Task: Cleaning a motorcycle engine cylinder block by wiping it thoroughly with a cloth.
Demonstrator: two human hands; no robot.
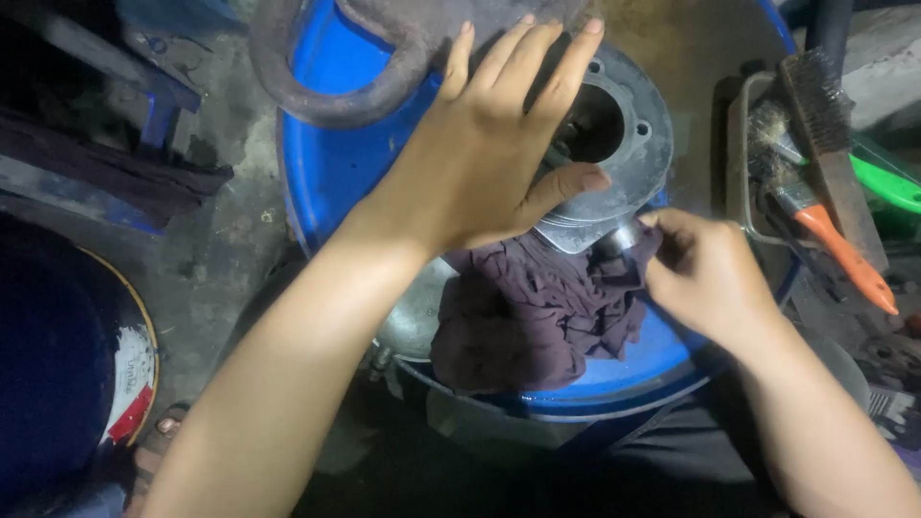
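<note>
The blue drum (336,163) serves as my surface, its top wide enough to carry everything at once. On it rests the grey metal cylinder part (624,144), bore facing up, so its flanged face is easy to reach. My left hand (489,153) lies flat across it, fingers spread and open, pressing down, I judge to keep it from turning or sliding. A dark maroon rag (537,317) is bunched just below the part, touching its lower edge. My right hand (705,269) is closed, pinching a fold of that rag against the part's lower rim, where grime would sit. To the right, well apart, a wire brush (830,144) and an orange-handled brush (839,249) lie in a tray (737,153), within reach.
</note>
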